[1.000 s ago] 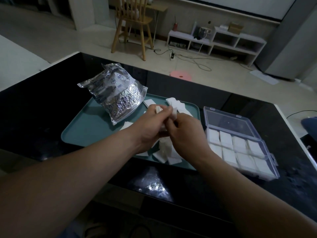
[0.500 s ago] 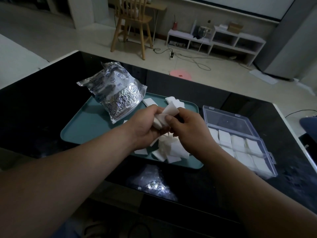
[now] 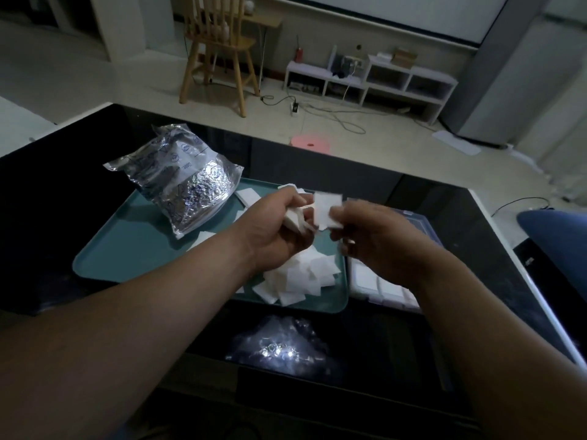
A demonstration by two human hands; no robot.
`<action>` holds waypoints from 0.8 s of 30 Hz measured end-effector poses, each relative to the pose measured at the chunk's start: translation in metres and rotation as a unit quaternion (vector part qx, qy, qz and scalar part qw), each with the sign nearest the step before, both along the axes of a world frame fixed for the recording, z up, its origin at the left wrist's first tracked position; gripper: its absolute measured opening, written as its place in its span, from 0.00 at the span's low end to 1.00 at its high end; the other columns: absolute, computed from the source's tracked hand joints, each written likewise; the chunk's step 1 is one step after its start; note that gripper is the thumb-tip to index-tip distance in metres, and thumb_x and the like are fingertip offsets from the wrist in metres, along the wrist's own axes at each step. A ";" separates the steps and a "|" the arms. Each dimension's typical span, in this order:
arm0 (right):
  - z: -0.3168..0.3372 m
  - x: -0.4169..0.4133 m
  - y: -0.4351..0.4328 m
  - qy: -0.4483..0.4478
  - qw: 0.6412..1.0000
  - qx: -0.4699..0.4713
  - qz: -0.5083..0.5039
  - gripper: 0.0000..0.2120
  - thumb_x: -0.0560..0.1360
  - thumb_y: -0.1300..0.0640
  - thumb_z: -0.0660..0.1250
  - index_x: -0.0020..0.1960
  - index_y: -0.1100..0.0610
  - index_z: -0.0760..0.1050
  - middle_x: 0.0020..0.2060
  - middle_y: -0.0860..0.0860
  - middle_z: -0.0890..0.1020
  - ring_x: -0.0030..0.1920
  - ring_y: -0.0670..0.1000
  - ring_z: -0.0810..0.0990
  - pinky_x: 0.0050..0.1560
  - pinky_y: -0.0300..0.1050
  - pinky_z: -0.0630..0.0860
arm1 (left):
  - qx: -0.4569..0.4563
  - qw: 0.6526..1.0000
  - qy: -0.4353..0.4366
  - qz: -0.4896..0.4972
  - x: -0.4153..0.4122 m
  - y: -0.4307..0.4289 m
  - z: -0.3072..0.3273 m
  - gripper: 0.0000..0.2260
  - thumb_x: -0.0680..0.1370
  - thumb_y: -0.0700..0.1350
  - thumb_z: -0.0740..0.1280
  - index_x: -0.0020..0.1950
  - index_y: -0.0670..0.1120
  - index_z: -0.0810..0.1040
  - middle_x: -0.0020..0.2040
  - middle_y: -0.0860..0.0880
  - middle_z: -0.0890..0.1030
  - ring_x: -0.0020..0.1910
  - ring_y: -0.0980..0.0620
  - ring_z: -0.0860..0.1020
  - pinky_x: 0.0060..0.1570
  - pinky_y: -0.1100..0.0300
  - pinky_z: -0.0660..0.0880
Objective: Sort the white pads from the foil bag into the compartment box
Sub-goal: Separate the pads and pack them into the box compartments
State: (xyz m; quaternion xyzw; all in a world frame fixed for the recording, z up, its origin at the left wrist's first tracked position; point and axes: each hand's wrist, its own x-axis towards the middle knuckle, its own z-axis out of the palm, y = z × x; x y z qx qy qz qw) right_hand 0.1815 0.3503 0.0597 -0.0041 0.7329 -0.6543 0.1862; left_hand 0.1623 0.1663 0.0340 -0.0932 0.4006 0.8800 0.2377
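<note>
Above the teal tray [image 3: 127, 249], my left hand [image 3: 273, 230] grips a small bunch of white pads [image 3: 297, 219]. To its right, my right hand [image 3: 371, 236] pinches a single white pad [image 3: 327, 208] and holds it upright. Loose pads [image 3: 305, 277] lie heaped on the tray's near right part. The crumpled foil bag [image 3: 187, 182] lies on the tray's far left. The clear compartment box [image 3: 381, 289] sits right of the tray, mostly hidden behind my right hand and forearm; white pads show in its near cells.
The tray and box rest on a glossy black table [image 3: 63, 185] with a bright light reflection near the front edge. A blue object [image 3: 556, 227] lies at the far right. Beyond the table are a wooden chair [image 3: 219, 55], a pink stool [image 3: 311, 142] and a low white shelf.
My hands have risen and drawn apart. The right hand has pulled one pad off the bunch in the left hand and moved right, now covering most of the box.
</note>
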 end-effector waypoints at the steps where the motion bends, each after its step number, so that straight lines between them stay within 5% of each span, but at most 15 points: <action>1: 0.000 0.003 0.008 -0.010 1.000 0.017 0.017 0.11 0.80 0.55 0.69 0.58 0.60 0.80 0.48 0.54 0.82 0.48 0.51 0.79 0.51 0.49 0.74 | -0.008 1.000 0.016 -0.010 0.000 0.008 0.004 0.09 0.78 0.38 0.58 0.55 0.43 0.76 0.43 0.43 0.77 0.37 0.50 0.75 0.36 0.60 0.71; 9: -0.005 0.012 0.024 -0.056 0.997 0.001 -0.054 0.14 0.80 0.61 0.68 0.64 0.65 0.79 0.50 0.64 0.85 0.42 0.53 0.87 0.48 0.48 0.82 | -0.063 0.993 0.098 -0.029 0.001 0.043 0.011 0.13 0.80 0.39 0.57 0.59 0.41 0.77 0.45 0.41 0.81 0.43 0.46 0.80 0.44 0.52 0.79; 14: -0.007 0.017 0.033 -0.060 0.991 -0.020 -0.116 0.13 0.78 0.68 0.70 0.62 0.63 0.79 0.51 0.61 0.86 0.39 0.53 0.84 0.40 0.44 0.80 | -0.116 0.986 0.116 -0.022 0.004 0.064 0.008 0.13 0.81 0.38 0.56 0.60 0.41 0.78 0.51 0.39 0.80 0.51 0.43 0.79 0.60 0.44 0.77; 17: -0.005 0.016 0.040 -0.054 0.988 -0.050 -0.139 0.07 0.78 0.67 0.70 0.55 0.61 0.77 0.42 0.55 0.86 0.35 0.48 0.83 0.38 0.43 0.76 | -0.119 0.989 0.091 0.017 -0.001 0.070 0.006 0.12 0.83 0.41 0.57 0.60 0.43 0.78 0.56 0.39 0.83 0.55 0.40 0.81 0.62 0.42 0.77; 21: -0.004 0.012 0.047 -0.028 0.981 -0.094 -0.169 0.06 0.79 0.64 0.71 0.54 0.58 0.78 0.36 0.50 0.84 0.33 0.45 0.78 0.35 0.41 0.71 | -0.111 0.991 0.077 0.018 -0.001 0.075 0.002 0.10 0.85 0.52 0.60 0.61 0.51 0.78 0.45 0.46 0.84 0.44 0.47 0.80 0.41 0.55 0.76; 24: -0.008 0.013 0.041 -0.007 0.985 -0.014 -0.171 0.07 0.77 0.62 0.73 0.54 0.61 0.80 0.41 0.53 0.84 0.37 0.48 0.77 0.38 0.43 0.71 | -0.092 0.991 0.079 -0.056 0.005 0.077 -0.001 0.19 0.81 0.64 0.62 0.59 0.51 0.78 0.42 0.47 0.81 0.37 0.51 0.77 0.34 0.60 0.69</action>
